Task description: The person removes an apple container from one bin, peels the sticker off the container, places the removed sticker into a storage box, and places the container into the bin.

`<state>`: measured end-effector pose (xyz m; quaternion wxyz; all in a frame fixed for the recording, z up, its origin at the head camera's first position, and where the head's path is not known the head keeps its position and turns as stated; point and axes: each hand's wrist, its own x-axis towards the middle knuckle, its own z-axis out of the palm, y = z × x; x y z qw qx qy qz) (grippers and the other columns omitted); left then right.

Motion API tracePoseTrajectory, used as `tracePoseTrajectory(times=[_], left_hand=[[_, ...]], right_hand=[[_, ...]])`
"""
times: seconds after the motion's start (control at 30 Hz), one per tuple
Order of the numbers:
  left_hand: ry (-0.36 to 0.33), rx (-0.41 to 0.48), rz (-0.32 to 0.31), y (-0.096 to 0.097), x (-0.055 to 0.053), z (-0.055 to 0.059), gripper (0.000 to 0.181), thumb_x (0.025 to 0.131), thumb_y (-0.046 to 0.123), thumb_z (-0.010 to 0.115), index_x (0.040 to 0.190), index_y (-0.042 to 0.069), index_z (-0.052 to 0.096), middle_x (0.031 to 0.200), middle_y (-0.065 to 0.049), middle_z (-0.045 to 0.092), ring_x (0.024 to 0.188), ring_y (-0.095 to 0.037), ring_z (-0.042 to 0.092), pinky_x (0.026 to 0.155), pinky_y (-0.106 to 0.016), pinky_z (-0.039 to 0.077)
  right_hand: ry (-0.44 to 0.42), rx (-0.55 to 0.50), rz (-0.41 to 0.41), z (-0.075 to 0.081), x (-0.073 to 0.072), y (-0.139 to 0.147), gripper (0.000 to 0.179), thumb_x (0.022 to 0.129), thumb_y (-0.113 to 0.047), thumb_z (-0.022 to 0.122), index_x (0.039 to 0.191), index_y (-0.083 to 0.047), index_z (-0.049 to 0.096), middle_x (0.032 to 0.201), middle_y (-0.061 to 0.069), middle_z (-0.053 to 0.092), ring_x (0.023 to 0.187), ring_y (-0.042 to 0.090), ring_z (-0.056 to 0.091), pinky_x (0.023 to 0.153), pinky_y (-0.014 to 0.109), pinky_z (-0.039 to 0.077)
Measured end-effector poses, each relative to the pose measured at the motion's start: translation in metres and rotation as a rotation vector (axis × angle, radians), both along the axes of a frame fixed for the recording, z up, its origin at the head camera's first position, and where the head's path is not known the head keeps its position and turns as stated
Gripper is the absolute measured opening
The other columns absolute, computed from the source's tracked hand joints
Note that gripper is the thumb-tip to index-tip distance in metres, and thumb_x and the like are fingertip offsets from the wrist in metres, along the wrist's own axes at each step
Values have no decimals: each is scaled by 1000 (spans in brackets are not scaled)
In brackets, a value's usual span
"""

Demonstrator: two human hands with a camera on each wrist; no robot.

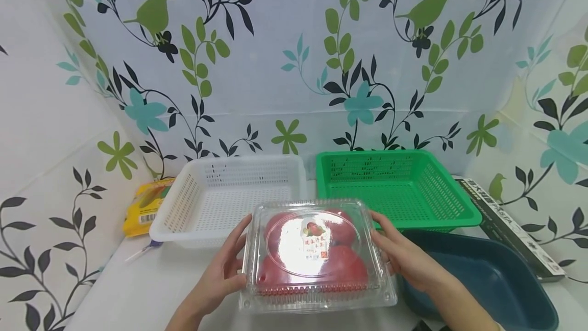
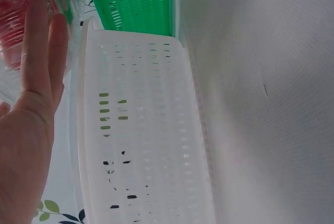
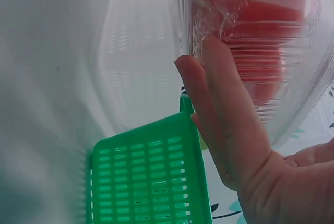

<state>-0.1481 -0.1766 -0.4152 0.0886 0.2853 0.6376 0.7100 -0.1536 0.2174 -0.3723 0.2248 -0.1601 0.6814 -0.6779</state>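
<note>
A clear plastic clamshell box (image 1: 317, 300) is held up at the front middle in the head view. Several large red round fruits (image 1: 275, 272), tomato-like, lie inside, and its lid bears a printed label (image 1: 316, 239) blurred by glare. On the box's left side, my left hand (image 1: 213, 277) grips it, thumb at the front corner and fingers along the wall. My right hand (image 1: 411, 262) holds the opposite side, its fingers against the wall; part of that hand hides behind the plastic. Both wrist views show long fingers lying on the ribbed plastic.
Behind the box stand a white basket (image 1: 243, 195) and a green basket (image 1: 376, 201). A dark blue tray (image 1: 482, 275) lies at right, beside a long black-and-white box (image 1: 510, 229). At left sits a yellow packet (image 1: 140, 213). Patterned cloth (image 1: 275, 65) walls the back and sides.
</note>
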Motion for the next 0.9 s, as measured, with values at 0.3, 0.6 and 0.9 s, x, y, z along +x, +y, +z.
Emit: tracePoseTrajectory(times=[0.3,0.6,0.9], left_hand=[[-43,12,-37,-5,8,-2,91,94,27,71,163,22,13,158,-38,9,123,-44,56,93,-47,54],[-122,3,-69,-8,16,-7,90,96,31,70,164,27,11,162,-34,0,115,-44,60,90,-49,55],[-131,5,-118,-9,21,-15,91,98,32,69,164,28,7,158,-40,-4,113,-44,61,89,-53,55]], right_hand=[[-9,-3,62,-6,7,3,62,111,-31,35,159,-14,-1,117,19,66,92,37,72,72,53,61],[-57,-3,63,-14,11,4,61,111,-30,38,159,-17,3,116,19,67,93,37,71,76,51,60],[-119,1,60,-20,16,3,64,110,-31,39,159,-15,0,115,22,68,93,39,71,78,48,60]])
